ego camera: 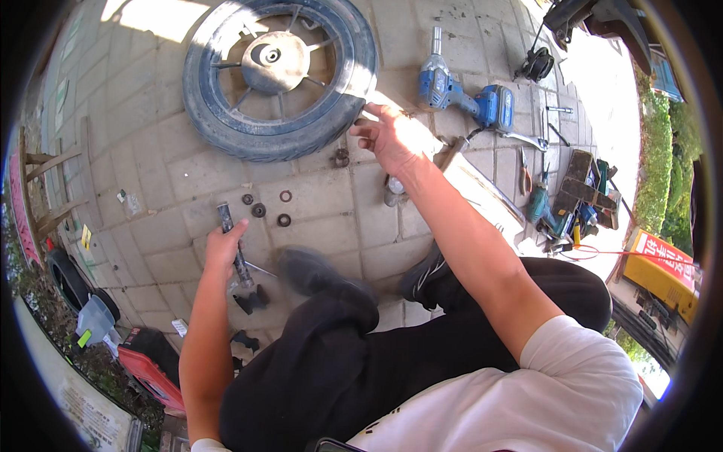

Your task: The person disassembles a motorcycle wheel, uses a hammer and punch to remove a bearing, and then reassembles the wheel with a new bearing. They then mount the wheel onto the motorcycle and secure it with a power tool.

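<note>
My left hand (223,246) is closed around a dark, dirty metal tube (241,265) held above the paving. Beside it on the ground lie several small rings and bearings (258,210). My right hand (390,135), fingers apart and slightly curled, is at the lower right edge of a wheel with a black tire (271,148), which lies flat with its hub (276,61) facing up. Whether the fingertips touch the tire cannot be told. Nothing shows in that hand. Another small metal part (341,157) sits just below the tire.
A blue cordless impact wrench (452,93) with a socket lies right of the wheel. Farther right are a ratchet wrench (528,140), pliers (526,176), a green power tool (539,200) and a tray of tools (579,181). A red and black case (148,361) stands at lower left.
</note>
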The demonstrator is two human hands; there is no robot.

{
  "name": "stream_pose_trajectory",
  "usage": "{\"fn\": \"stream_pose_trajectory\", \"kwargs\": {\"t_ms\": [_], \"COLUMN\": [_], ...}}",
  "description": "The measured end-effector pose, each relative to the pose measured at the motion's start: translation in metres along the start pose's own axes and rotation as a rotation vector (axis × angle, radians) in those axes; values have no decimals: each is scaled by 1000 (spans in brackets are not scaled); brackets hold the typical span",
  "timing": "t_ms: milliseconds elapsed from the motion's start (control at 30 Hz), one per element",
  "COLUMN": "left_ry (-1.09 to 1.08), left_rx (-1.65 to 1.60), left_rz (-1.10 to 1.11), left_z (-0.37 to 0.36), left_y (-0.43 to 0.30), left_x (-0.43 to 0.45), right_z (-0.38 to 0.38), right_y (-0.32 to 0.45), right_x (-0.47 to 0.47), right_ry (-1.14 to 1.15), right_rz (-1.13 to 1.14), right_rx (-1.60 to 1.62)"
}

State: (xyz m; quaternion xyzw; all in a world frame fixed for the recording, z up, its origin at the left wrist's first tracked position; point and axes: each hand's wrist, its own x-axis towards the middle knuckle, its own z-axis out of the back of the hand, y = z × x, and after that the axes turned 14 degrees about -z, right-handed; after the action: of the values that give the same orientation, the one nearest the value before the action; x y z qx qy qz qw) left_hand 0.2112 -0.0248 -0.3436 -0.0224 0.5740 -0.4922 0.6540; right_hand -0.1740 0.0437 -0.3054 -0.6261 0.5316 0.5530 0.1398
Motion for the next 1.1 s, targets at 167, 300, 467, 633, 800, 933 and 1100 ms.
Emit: {"fn": "stream_pose_trajectory", "kwargs": {"t_ms": [167, 300, 467, 633, 800, 933, 1100], "left_ry": [-27, -71, -69, -49, -80, -52, -87], "left_rx": [14, -1, 17, 31, 38, 40, 9], "left_rz": [-9, -6, -12, -5, 31, 12, 11], "left_z": [7, 16, 14, 18, 17, 15, 18], "left_y": [-7, -2, -3, 2, 12, 9, 8], "left_x": [-4, -7, -9, -11, -18, -17, -24], "right_z": [30, 57, 124, 115, 97, 67, 13], "right_y": [65, 94, 86, 82, 81, 75, -44], "right_x": [13, -5, -1, -7, -11, -25, -29], "right_ry": [224, -164, -235, -211, -147, -131, 283], "right_rz": [96, 251, 229, 161, 211, 242, 497], "right_rx": [-56, -783, -1583, -1717, -1624, -1618, -1811]}}
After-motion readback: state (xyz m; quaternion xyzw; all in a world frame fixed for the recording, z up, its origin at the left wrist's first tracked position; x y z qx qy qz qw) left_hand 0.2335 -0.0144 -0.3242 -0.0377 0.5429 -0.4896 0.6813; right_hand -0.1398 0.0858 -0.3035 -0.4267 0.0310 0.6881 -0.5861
